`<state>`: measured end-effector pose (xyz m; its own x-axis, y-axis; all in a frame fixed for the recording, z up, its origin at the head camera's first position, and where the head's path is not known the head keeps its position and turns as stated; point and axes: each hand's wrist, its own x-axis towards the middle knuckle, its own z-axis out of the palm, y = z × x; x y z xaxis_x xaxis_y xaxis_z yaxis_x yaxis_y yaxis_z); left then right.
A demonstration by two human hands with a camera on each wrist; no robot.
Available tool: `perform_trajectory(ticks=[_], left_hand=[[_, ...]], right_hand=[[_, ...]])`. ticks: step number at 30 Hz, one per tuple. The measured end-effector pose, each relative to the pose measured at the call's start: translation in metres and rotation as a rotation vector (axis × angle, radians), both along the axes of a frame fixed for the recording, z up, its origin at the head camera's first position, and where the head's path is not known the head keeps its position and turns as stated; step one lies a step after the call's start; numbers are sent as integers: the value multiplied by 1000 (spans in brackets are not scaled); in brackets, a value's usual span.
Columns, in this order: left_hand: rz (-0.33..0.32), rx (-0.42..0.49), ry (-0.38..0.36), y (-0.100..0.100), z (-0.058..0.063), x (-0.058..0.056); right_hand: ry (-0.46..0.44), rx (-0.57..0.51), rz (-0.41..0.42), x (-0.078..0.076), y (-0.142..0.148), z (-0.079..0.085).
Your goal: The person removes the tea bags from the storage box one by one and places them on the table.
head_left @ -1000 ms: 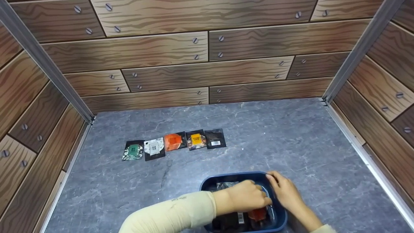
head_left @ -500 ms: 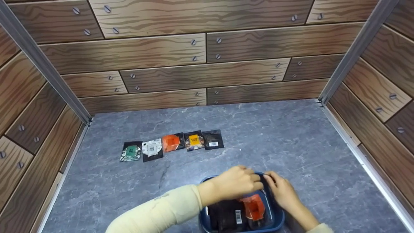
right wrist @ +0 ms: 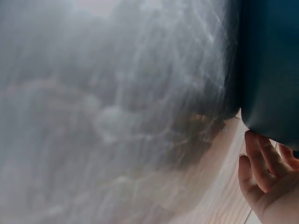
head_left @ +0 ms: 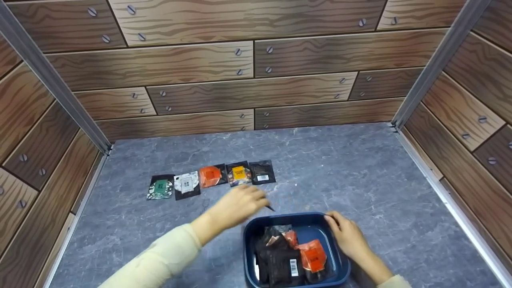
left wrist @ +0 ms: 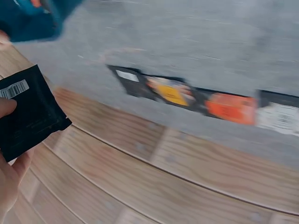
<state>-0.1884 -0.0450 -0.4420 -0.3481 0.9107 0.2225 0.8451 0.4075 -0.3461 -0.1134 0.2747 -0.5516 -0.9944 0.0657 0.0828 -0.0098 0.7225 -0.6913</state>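
Observation:
My left hand (head_left: 238, 206) pinches a flat black sachet (left wrist: 37, 114) between thumb and fingers, above the table just left of the blue bin (head_left: 345, 256). A white barcode label shows on the sachet in the left wrist view; in the head view only a dark corner of it peeks out. At the bin's far right corner, my right hand (head_left: 352, 238) holds the rim, with its fingers against the outer wall in the right wrist view. Inside the bin lie several sachets, among them an orange one (head_left: 314, 256) and black ones (head_left: 278, 266).
A row of sachets lies on the grey marbled table (head_left: 360, 172): green (head_left: 161, 187), white (head_left: 187, 185), orange (head_left: 211, 176), yellow (head_left: 239, 173) and plain black (head_left: 262, 172). Wood-patterned walls (head_left: 200, 60) enclose the back and both sides.
My left hand has come up out of the bin and moved left, carrying a black sachet. The right hand stays at the bin's corner.

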Motion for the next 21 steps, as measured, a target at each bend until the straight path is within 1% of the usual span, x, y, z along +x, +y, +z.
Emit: perform_trajectory(ticks=[4, 7, 10, 14, 17, 19, 21], left_hand=[[67, 131, -44, -39, -2, -10], [129, 225, -76, -70, -5, -17], [176, 294, -66, -101, -12, -24], [199, 387, -29, -138, -22, -30], [204, 452, -8, -162, -32, -34], [219, 478, 1, -177, -39, -35], [242, 495, -7, -190, -45, -36]], right_hand=[[-10, 4, 3, 0, 0, 1], [-6, 7, 6, 1, 0, 1], [14, 13, 9, 1, 0, 0], [31, 17, 8, 1, -1, 1], [27, 15, 7, 1, -1, 1], [23, 13, 6, 1, -1, 1], [23, 11, 6, 1, -1, 1]])
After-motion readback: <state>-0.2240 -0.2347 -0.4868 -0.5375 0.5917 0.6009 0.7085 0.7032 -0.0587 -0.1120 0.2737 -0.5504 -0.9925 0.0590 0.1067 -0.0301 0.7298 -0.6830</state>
